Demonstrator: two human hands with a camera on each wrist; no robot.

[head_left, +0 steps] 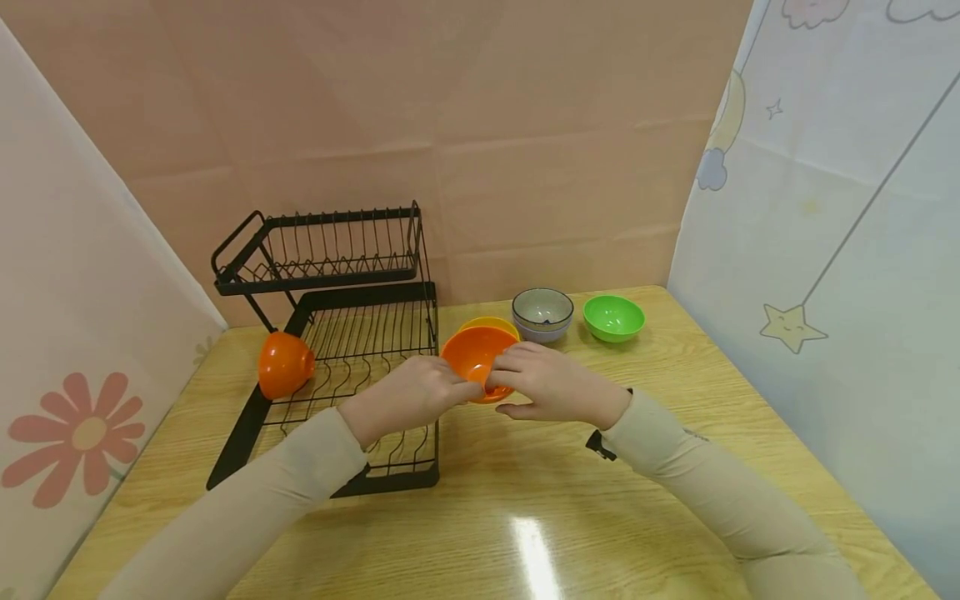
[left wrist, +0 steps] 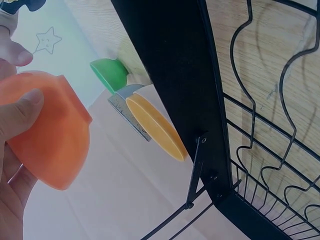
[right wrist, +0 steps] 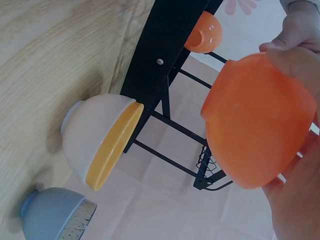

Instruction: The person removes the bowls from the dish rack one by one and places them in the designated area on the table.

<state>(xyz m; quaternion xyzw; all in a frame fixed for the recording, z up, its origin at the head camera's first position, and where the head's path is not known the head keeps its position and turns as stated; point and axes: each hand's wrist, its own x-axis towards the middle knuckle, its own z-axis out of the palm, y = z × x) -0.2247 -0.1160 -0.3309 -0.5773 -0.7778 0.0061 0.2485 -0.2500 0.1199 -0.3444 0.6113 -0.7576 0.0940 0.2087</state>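
Note:
Both hands hold an orange bowl (head_left: 467, 346), tilted, over the table just right of the dish rack. My left hand (head_left: 420, 387) pinches its left side; in the left wrist view the thumb lies on the outer wall (left wrist: 57, 135). On the right side my right hand (head_left: 547, 382) grips the bowl, its thumb on the outside in the right wrist view. A second orange bowl (head_left: 283, 365) stands on its side at the left of the black dish rack (head_left: 420, 480). Behind the held bowl sits a white bowl with a yellow inside (right wrist: 97, 132), partly hidden in the head view.
At the back of the wooden table (head_left: 450, 542) stand stacked grey-blue bowls (head_left: 542, 317) and, right of them, a green bowl (head_left: 613, 319). The rack's raised upper tier (head_left: 322, 282) spans its back left. Cloth walls close off the back and both sides.

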